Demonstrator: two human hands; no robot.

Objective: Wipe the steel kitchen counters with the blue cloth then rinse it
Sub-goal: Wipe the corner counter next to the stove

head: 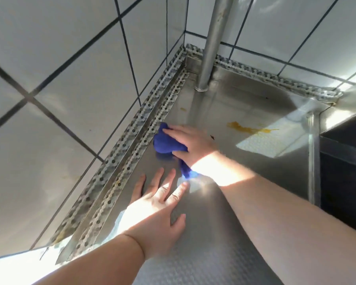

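Blue cloth (167, 144) lies bunched on the steel desk (224, 233), close to the perforated strip (119, 159) along the tiled wall (70, 83), under the right hand (190, 141), whose fingers curl onto it. The left hand (158, 204) lies flat nearby, fingers spread. The risk, I judge: the wad could smear the yellow-orange spill (253, 128) further right, or push dirt into the strip's holes. A steel post (212, 44) stands in the corner; sunlight streaks the desk.
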